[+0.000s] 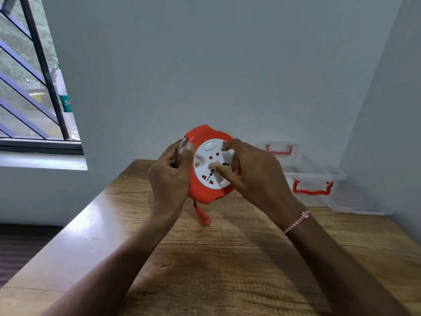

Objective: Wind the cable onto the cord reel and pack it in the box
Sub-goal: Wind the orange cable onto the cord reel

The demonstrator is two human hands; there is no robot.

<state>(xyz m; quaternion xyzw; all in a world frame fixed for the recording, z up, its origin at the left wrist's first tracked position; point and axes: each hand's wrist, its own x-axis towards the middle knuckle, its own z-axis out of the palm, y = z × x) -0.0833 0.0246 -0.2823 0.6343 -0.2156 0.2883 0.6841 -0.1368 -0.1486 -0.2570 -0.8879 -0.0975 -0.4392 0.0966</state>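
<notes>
I hold a round orange cord reel (202, 190) upright above the wooden table (227, 258). Its white socket face (206, 166) points toward me. My left hand (169, 176) grips the reel's left rim. My right hand (252, 172) covers the right side, with fingers pressed on the white face. An orange plug (203, 216) hangs just below the reel on a very short bit of dark cable (195, 203). The rest of the cable is hidden inside the reel.
A clear plastic box with red handles (312, 190) stands at the table's back right by the wall. Its clear lid (279, 149) leans behind it. A barred window (34, 87) is at the left. The table's left edge runs diagonally.
</notes>
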